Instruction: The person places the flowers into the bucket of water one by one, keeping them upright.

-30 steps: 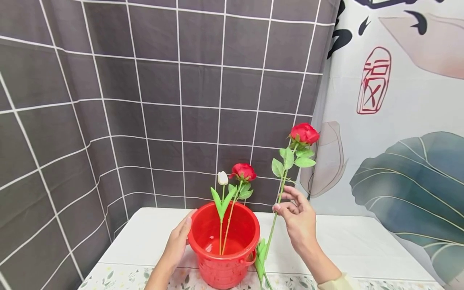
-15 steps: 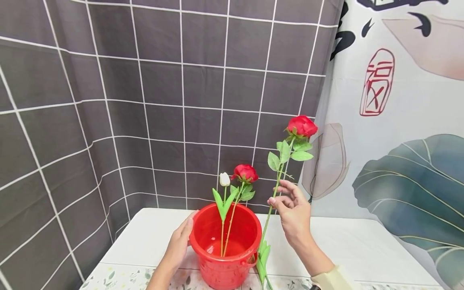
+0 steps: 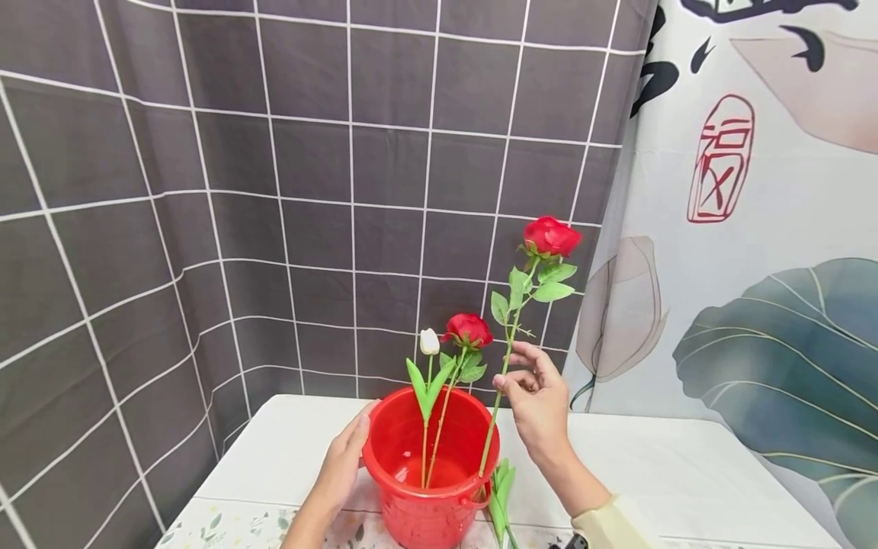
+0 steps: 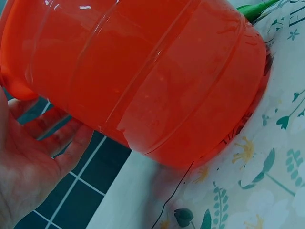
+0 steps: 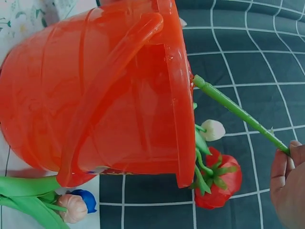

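A red plastic bucket (image 3: 425, 515) stands on the table with a white tulip (image 3: 429, 341) and a red rose (image 3: 469, 329) leaning inside it. My left hand (image 3: 339, 465) rests against the bucket's left side below the rim, its fingers fairly straight along the wall in the left wrist view. Between thumb and fingertips, my right hand (image 3: 540, 404) pinches the green stem of a second, longer rose (image 3: 552, 236). That rose tilts slightly right, bloom up. In the right wrist view its cut stem end (image 5: 200, 82) is right at the bucket's rim.
Beside the bucket's right side lie tulips with green leaves (image 3: 503, 492); a pink bloom (image 5: 74, 208) and a blue bloom (image 5: 87, 200) show in the right wrist view. The bucket's handle (image 5: 102, 90) hangs down its side. A dark gridded curtain (image 3: 384, 168) stands behind the white table (image 3: 638, 465).
My right hand has moved left with the rose, bringing its stem end from beside the bucket up to the rim. My left hand stays against the bucket.
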Demonstrator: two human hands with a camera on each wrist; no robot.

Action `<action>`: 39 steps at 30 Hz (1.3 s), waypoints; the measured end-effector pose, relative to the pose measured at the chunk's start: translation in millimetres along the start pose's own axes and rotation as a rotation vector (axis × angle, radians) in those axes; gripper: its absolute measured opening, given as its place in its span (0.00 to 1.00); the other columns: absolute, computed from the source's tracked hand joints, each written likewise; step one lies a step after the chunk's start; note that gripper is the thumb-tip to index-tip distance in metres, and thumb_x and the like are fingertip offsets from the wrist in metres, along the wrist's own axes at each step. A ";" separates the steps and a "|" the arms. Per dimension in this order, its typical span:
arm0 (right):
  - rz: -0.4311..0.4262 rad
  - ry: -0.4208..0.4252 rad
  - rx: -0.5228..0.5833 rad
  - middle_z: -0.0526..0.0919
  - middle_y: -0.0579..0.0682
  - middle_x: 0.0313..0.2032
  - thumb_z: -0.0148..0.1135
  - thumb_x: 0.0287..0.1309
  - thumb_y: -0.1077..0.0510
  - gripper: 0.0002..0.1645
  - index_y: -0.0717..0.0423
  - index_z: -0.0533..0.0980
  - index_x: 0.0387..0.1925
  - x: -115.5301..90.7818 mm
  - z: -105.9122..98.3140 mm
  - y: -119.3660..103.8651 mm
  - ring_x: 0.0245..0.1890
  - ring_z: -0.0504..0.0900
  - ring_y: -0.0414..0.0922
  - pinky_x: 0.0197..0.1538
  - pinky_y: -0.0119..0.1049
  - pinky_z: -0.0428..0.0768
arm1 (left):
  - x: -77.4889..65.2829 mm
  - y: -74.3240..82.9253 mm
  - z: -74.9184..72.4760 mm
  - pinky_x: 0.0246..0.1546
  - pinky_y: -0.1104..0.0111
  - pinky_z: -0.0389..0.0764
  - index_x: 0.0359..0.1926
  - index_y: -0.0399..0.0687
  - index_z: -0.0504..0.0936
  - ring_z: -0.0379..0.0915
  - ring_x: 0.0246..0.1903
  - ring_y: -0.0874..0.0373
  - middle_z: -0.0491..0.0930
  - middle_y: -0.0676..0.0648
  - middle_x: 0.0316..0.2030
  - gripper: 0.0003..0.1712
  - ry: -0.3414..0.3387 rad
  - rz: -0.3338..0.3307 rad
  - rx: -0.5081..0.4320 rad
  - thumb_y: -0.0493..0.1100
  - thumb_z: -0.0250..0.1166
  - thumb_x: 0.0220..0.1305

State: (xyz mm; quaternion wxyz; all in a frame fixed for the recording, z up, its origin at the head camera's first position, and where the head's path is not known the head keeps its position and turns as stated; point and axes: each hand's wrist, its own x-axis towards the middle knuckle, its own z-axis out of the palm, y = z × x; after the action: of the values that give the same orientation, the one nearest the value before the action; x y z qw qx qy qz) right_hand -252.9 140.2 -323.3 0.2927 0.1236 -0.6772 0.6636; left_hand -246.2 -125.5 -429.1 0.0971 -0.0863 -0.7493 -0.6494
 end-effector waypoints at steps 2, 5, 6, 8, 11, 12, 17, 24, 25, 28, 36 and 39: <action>-0.004 0.006 -0.006 0.78 0.60 0.41 0.65 0.46 0.80 0.30 0.62 0.76 0.53 0.6 0.9 1.6 0.26 0.80 0.34 0.36 0.25 0.81 | -0.1 -0.5 0.5 0.45 0.65 0.82 0.70 0.49 0.64 0.70 0.59 0.42 0.69 0.41 0.64 0.30 -0.001 0.003 0.001 0.56 0.44 0.75; -0.012 0.012 -0.017 0.79 0.60 0.41 0.65 0.45 0.80 0.31 0.61 0.76 0.53 2.5 3.1 4.7 0.26 0.80 0.34 0.35 0.25 0.81 | -0.2 -0.9 1.2 0.44 0.66 0.82 0.71 0.48 0.64 0.70 0.59 0.42 0.69 0.40 0.64 0.30 -0.002 0.007 0.004 0.56 0.43 0.75; -0.014 0.011 -0.020 0.79 0.59 0.41 0.66 0.45 0.80 0.31 0.61 0.76 0.53 3.0 4.0 5.8 0.26 0.80 0.34 0.35 0.25 0.81 | -0.1 -1.0 1.2 0.44 0.66 0.82 0.71 0.48 0.63 0.70 0.59 0.42 0.69 0.40 0.64 0.30 -0.002 0.007 0.008 0.56 0.43 0.75; -0.018 0.005 -0.029 0.79 0.58 0.40 0.66 0.44 0.80 0.31 0.60 0.76 0.53 3.2 6.2 8.0 0.25 0.80 0.34 0.34 0.25 0.81 | -0.1 -0.9 1.0 0.44 0.66 0.82 0.71 0.48 0.63 0.71 0.59 0.42 0.69 0.40 0.64 0.30 0.000 0.006 0.014 0.56 0.43 0.75; -0.020 -0.013 -0.037 0.80 0.57 0.40 0.66 0.45 0.80 0.31 0.59 0.76 0.53 0.6 9.5 11.1 0.26 0.80 0.35 0.34 0.25 0.81 | 0.0 -0.4 0.7 0.44 0.64 0.82 0.71 0.48 0.63 0.71 0.59 0.42 0.69 0.40 0.64 0.30 0.001 0.001 0.017 0.56 0.43 0.75; -0.020 -0.022 -0.038 0.80 0.57 0.40 0.65 0.45 0.80 0.31 0.59 0.76 0.53 -0.8 10.5 12.1 0.26 0.80 0.36 0.34 0.25 0.80 | 0.0 -0.3 0.7 0.45 0.64 0.82 0.71 0.48 0.64 0.71 0.59 0.41 0.69 0.40 0.64 0.30 0.001 0.001 0.016 0.56 0.43 0.75; -0.022 -0.086 -0.044 0.80 0.56 0.41 0.65 0.45 0.80 0.31 0.60 0.76 0.53 -8.7 15.8 17.5 0.27 0.81 0.37 0.33 0.24 0.79 | -0.4 0.1 0.7 0.44 0.64 0.82 0.71 0.47 0.63 0.70 0.59 0.41 0.69 0.40 0.64 0.30 0.004 0.003 0.015 0.56 0.43 0.75; 0.011 -0.204 -0.066 0.81 0.57 0.38 0.64 0.45 0.81 0.28 0.61 0.77 0.49 -14.2 19.7 21.5 0.28 0.82 0.41 0.32 0.28 0.80 | -0.3 -1.4 0.5 0.45 0.65 0.82 0.70 0.48 0.64 0.70 0.60 0.41 0.69 0.40 0.65 0.29 -0.001 0.013 0.008 0.56 0.43 0.76; 0.027 -0.237 -0.080 0.82 0.57 0.36 0.64 0.46 0.80 0.26 0.61 0.78 0.47 -14.6 19.4 21.3 0.28 0.82 0.41 0.33 0.29 0.81 | -0.2 -1.6 0.4 0.45 0.66 0.82 0.70 0.49 0.64 0.69 0.60 0.41 0.69 0.40 0.65 0.29 -0.003 0.013 0.004 0.56 0.43 0.76; 0.080 -0.356 -0.119 0.84 0.59 0.32 0.64 0.48 0.78 0.18 0.62 0.80 0.41 -15.4 16.8 19.7 0.28 0.83 0.44 0.34 0.31 0.82 | -0.1 -2.0 0.4 0.45 0.66 0.82 0.70 0.49 0.64 0.69 0.60 0.41 0.69 0.40 0.65 0.29 -0.005 0.016 0.000 0.56 0.43 0.76; 0.097 -0.416 -0.210 0.84 0.59 0.27 0.64 0.51 0.74 0.09 0.64 0.81 0.35 -14.9 2.1 14.7 0.22 0.82 0.45 0.30 0.32 0.83 | 0.5 -0.2 -0.3 0.45 0.63 0.82 0.70 0.49 0.64 0.70 0.59 0.42 0.69 0.41 0.65 0.30 0.001 -0.003 0.005 0.57 0.43 0.75; 0.109 -0.355 -0.250 0.82 0.58 0.24 0.63 0.53 0.74 0.06 0.65 0.81 0.33 -14.2 -5.0 15.9 0.20 0.80 0.45 0.28 0.31 0.82 | -0.3 -0.3 -0.3 0.46 0.62 0.82 0.71 0.48 0.63 0.69 0.60 0.42 0.68 0.40 0.65 0.30 -0.003 -0.010 -0.005 0.57 0.43 0.75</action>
State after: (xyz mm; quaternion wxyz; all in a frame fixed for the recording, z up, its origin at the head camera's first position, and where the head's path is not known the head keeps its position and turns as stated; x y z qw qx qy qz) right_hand -249.2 143.3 -344.7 0.1459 0.1645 -0.8008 0.5571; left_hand -246.0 -125.9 -429.4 0.0927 -0.0838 -0.7483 -0.6515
